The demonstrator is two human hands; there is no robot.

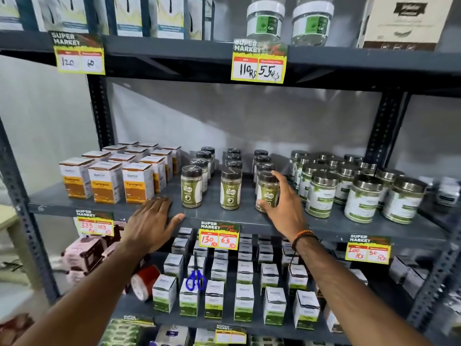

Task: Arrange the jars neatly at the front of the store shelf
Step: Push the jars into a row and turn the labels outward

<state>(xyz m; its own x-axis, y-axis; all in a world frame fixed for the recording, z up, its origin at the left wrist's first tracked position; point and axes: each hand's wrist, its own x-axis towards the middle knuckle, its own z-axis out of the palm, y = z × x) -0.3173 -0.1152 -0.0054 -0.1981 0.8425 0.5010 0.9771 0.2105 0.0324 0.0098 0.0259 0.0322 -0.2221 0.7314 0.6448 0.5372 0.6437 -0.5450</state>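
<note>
Nearest to the camera, two bare arms are stretched up toward the middle shelf (pixel 237 218). On the left side, the left hand (pixel 152 221) is laid flat on the front edge of that shelf. Its fingers (pixel 159 203) are spread out and nothing is gripped by them. On the right side, the right hand (pixel 282 208) is wrapped around the front jar (pixel 268 191) of the right row. The thumb is pressed low on the jar, and the other fingers are curled over its dark lid. A bead band (pixel 303 237) is worn on that wrist.

The jars are stood in three rows on the middle shelf, each row running from front to back. The left front jar (pixel 191 186) and the middle front jar (pixel 231 188) are set close to the front edge, well apart from each other. The held jar is set about level with them, near the edge too.

A slip could happen from here. If the held jar is pulled too far forward, it could be tipped off the edge and dropped on the small boxes (pixel 244 303) below. If it is pushed back too fast, the jars behind it could be knocked over, since they are packed close together. The big silver-lid jars (pixel 321 193) are stood just beside the hand and could be bumped by the wrist.

Farther left, orange boxes (pixel 138 183) are lined up. Behind all of it, a gray wall (pixel 249 116) is seen.
</note>
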